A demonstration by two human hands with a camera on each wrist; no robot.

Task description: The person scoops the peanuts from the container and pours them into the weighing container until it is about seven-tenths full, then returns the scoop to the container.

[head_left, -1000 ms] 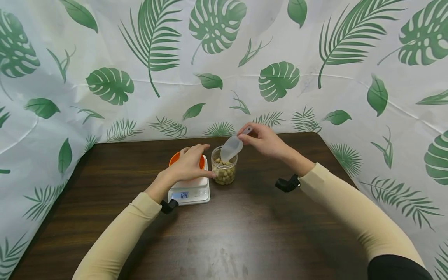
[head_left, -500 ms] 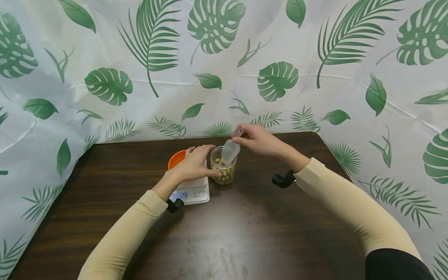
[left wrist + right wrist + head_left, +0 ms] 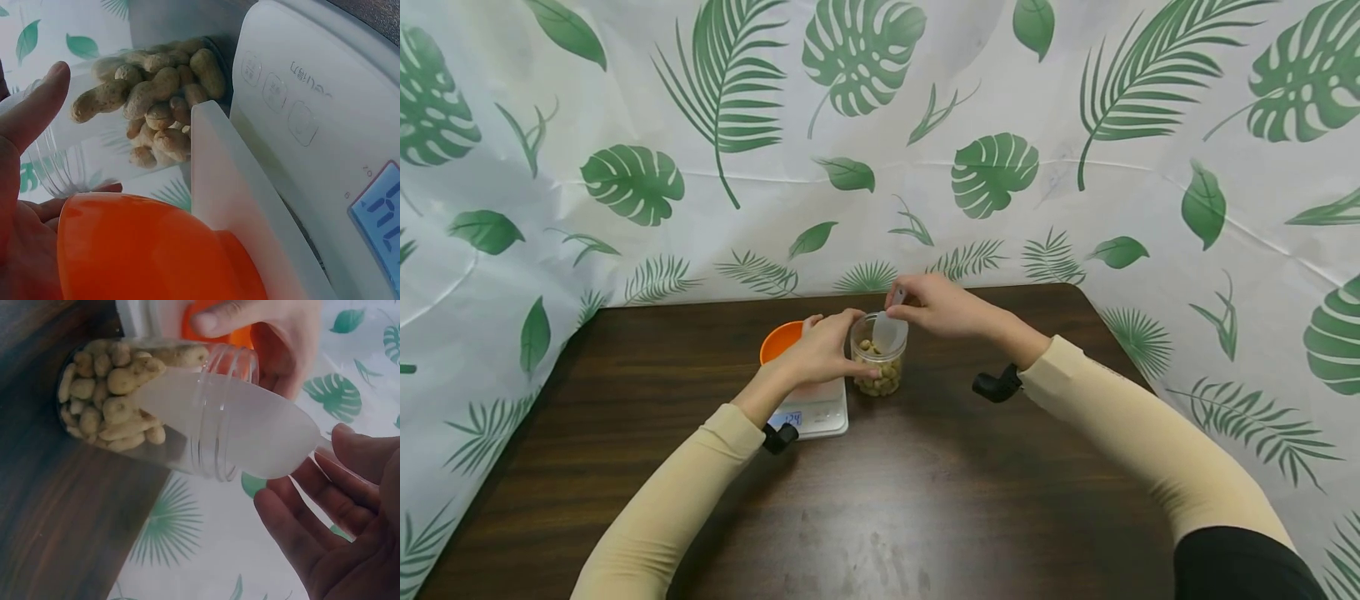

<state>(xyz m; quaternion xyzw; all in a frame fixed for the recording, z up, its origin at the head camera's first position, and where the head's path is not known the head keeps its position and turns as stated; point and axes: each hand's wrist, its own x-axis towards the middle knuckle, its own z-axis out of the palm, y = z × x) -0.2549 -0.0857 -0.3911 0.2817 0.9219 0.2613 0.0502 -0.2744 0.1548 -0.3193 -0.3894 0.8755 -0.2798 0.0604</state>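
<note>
My right hand (image 3: 936, 304) pinches the handle of a translucent white scoop (image 3: 265, 428) between thumb and fingers. The scoop's bowl points down through the mouth of a clear jar (image 3: 880, 371), its tip among unshelled peanuts (image 3: 119, 394). My left hand (image 3: 823, 348) reaches around the jar's left side with straight, spread fingers. Its thumb lies toward the front and the other fingers toward the back; whether they press on the wall I cannot tell. Beneath and behind that hand, an orange bowl (image 3: 150, 250) sits on a white kitchen scale (image 3: 820, 421), partly hidden.
The scale's lit display (image 3: 788, 418) is partly covered by the left wrist camera (image 3: 780, 437). Everything stands on a dark wooden table (image 3: 910, 492), near its back edge. A white leaf-print curtain (image 3: 880, 217) hangs behind it.
My right hand has moved left and down, lowering the scoop deeper into the jar. My left hand has shifted slightly right, bringing its thumb farther across the jar's front.
</note>
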